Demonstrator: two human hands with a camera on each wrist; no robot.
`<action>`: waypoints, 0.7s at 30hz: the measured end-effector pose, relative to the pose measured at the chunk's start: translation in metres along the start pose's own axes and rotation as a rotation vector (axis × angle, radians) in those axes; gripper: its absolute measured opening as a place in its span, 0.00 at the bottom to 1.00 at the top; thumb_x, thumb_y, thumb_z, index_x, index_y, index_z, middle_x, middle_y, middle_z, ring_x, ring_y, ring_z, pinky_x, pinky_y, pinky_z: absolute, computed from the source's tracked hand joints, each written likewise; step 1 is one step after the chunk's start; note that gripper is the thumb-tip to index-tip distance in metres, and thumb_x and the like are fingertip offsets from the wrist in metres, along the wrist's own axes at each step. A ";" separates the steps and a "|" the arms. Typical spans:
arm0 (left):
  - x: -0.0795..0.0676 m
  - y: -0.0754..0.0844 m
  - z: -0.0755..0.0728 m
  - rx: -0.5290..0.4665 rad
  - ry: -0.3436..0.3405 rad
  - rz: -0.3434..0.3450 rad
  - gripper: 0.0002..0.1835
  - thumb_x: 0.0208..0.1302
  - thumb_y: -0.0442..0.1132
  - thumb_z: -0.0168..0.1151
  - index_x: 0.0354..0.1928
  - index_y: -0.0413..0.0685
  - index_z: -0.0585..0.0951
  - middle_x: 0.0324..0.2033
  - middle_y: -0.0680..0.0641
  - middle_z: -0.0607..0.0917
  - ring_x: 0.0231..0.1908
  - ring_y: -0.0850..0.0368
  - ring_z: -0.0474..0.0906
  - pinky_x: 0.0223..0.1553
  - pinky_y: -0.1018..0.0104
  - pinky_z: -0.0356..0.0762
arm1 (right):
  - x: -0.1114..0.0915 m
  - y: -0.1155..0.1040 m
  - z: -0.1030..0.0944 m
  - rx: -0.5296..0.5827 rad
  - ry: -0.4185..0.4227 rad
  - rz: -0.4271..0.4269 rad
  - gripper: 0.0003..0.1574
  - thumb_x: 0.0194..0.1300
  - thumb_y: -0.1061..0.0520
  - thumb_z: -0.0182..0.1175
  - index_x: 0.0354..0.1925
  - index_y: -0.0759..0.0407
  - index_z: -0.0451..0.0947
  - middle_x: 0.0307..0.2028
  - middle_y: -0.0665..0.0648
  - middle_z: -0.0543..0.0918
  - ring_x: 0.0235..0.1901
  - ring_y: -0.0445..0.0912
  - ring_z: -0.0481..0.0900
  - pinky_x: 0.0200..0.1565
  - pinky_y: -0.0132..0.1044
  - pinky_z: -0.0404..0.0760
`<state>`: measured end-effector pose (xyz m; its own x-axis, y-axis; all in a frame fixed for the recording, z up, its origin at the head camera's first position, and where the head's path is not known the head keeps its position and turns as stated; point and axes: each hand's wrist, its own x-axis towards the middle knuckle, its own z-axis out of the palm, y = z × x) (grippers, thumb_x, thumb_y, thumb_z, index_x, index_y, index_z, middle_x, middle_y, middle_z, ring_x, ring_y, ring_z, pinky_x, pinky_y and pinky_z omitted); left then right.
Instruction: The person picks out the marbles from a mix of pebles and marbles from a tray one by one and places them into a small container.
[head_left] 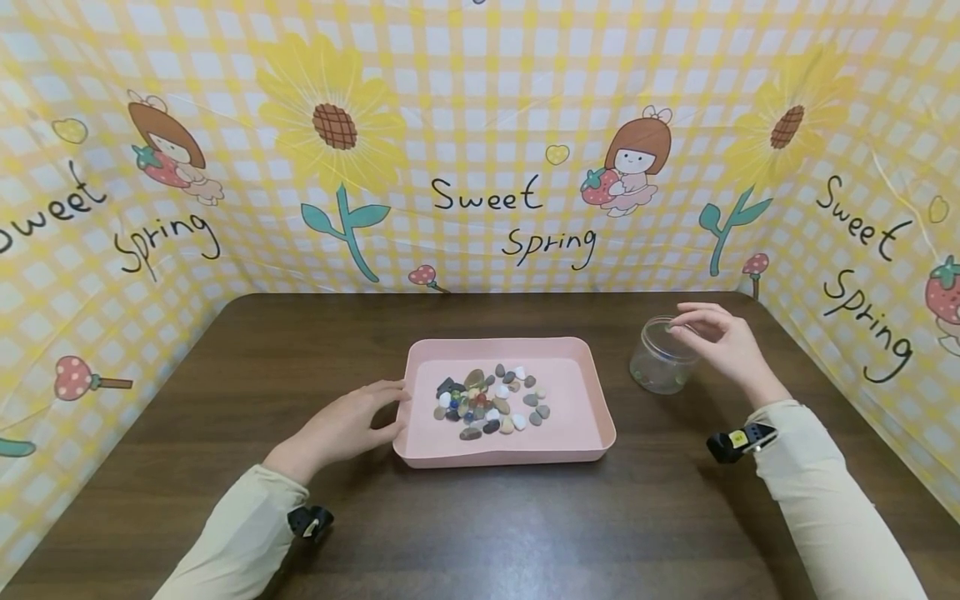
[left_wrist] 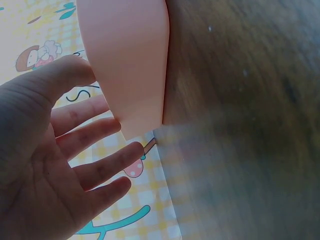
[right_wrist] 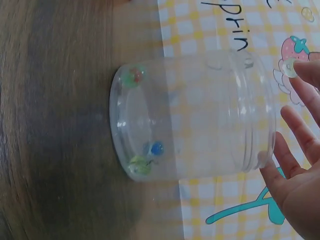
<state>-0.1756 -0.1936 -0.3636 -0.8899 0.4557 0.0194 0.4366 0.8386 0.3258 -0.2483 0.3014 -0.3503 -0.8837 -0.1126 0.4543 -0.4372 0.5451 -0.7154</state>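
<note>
Pink tray rim [head_left: 502, 457] meets the spread left hand [head_left: 341, 425]; past open table [head_left: 607, 321], frame right, right hand [head_left: 723, 346] by jar [head_left: 662, 367] pinches marble [right_wrist: 288, 67] plain only in right wrist view.

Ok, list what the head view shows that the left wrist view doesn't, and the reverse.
Only the head view shows the clear jar, the right hand at its rim, and the mixed stones lying in the pink tray.

Only the left wrist view shows the palm of the left hand.

Both show the tray, the left hand touching it, the brown table and the yellow checked cloth.
</note>
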 end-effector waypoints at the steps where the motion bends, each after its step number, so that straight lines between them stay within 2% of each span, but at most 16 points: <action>1: 0.000 0.000 0.000 0.001 0.000 -0.001 0.23 0.62 0.44 0.59 0.57 0.41 0.76 0.61 0.39 0.73 0.61 0.42 0.70 0.61 0.46 0.68 | 0.000 0.002 0.000 -0.007 0.007 0.002 0.15 0.59 0.60 0.63 0.39 0.72 0.79 0.44 0.26 0.72 0.44 0.20 0.72 0.49 0.14 0.72; 13: 0.001 0.002 -0.001 0.005 -0.005 -0.012 0.23 0.62 0.44 0.59 0.57 0.41 0.76 0.61 0.39 0.74 0.61 0.42 0.70 0.61 0.45 0.68 | 0.002 0.013 -0.001 -0.043 0.056 0.041 0.16 0.59 0.59 0.63 0.40 0.72 0.80 0.41 0.25 0.72 0.43 0.20 0.70 0.44 0.12 0.72; 21: 0.001 0.001 -0.001 0.005 -0.016 -0.022 0.23 0.62 0.44 0.59 0.57 0.42 0.76 0.61 0.39 0.74 0.61 0.42 0.69 0.61 0.45 0.68 | 0.001 0.020 0.002 -0.072 0.059 0.097 0.18 0.60 0.56 0.63 0.40 0.72 0.79 0.39 0.24 0.70 0.35 0.19 0.71 0.39 0.11 0.71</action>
<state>-0.1761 -0.1924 -0.3622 -0.8972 0.4417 -0.0031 0.4174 0.8501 0.3212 -0.2588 0.3110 -0.3651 -0.9090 -0.0083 0.4167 -0.3350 0.6093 -0.7187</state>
